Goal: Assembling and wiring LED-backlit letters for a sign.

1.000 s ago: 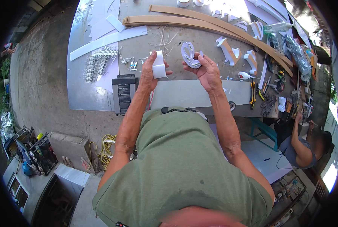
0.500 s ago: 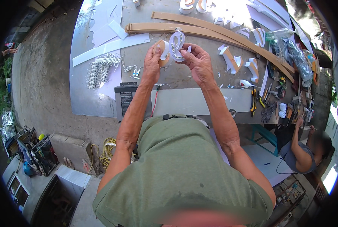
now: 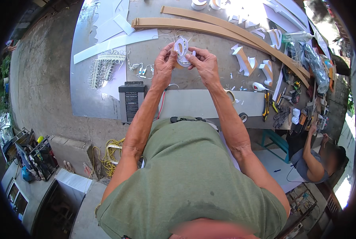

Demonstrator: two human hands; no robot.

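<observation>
Strips, long and brown, lie across the grey table. With the white letter as the middle of the clock, they start at ten, pass twelve and end just past three. A string of lights sits in a heap near nine, next to a flat white sheet. A dark box is at the table's edge between seven and eight, and a red wire is near seven. Two bent shapes are at three. At four are a small white tool and the pliers. A black tape roll is between four and five. So is a pale ring, and the right arm hides some of it. Far off, past four, sits another person. Yellow cord lies on the ground at seven.

The letter is up in front of the person, over the table, between the two hands. A tan rim peeks out under it. I cannot tell if the two are joined. The left hand comes from seven, with its fingers bent around the rim and its thumb by the letter. The right hand comes from five. Its thumb and fingers are close together and pinch the letter near its tail.
</observation>
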